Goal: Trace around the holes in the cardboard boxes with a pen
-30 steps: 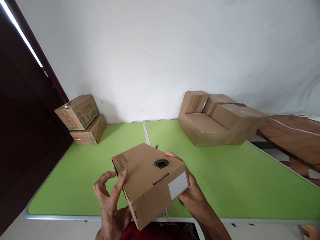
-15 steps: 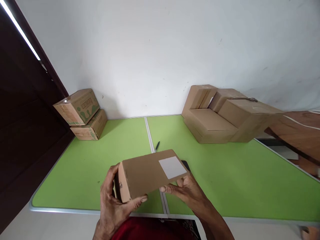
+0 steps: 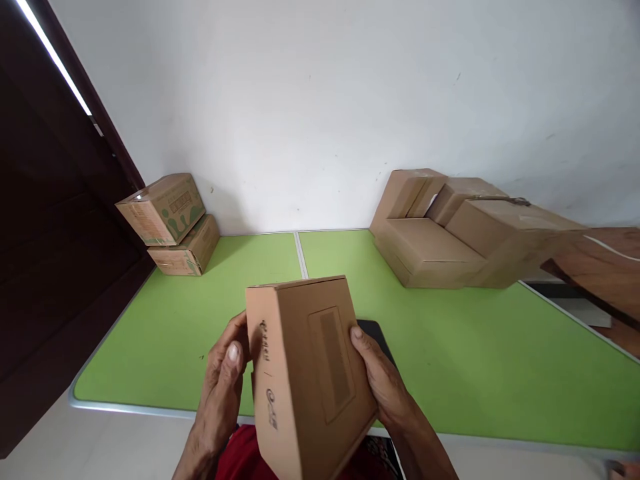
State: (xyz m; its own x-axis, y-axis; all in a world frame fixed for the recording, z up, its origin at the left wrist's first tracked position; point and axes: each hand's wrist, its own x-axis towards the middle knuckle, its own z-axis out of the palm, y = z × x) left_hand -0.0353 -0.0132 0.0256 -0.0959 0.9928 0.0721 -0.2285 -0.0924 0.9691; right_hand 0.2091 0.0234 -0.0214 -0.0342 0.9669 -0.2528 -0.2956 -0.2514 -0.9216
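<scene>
A brown cardboard box [image 3: 315, 360] is held up tilted over the table's near edge. Black handwriting runs along its left side, and a darker rectangular panel shows on the face toward me. My right hand [image 3: 387, 380] grips the box's right side, thumb on the near face and the other fingers hidden behind. At the left side, my left hand [image 3: 223, 373] supports it with the fingers partly behind the edge; its thumb points up, apart from the cardboard. Behind the box, a flat black object [image 3: 373, 330] lies partly covered on the green table [image 3: 475, 360].
Two stacked printed boxes [image 3: 173, 220] stand at the back left by a dark door [image 3: 60, 233]. Several plain cardboard boxes [image 3: 450, 247] are grouped at the back right against the white wall [image 3: 300, 113]. A wooden surface [image 3: 610, 267] lies beyond the table's right edge.
The box has been turned and brought closer to me: the white label is out of sight, and the written side and panel show. My right thumb moved up onto its face.
</scene>
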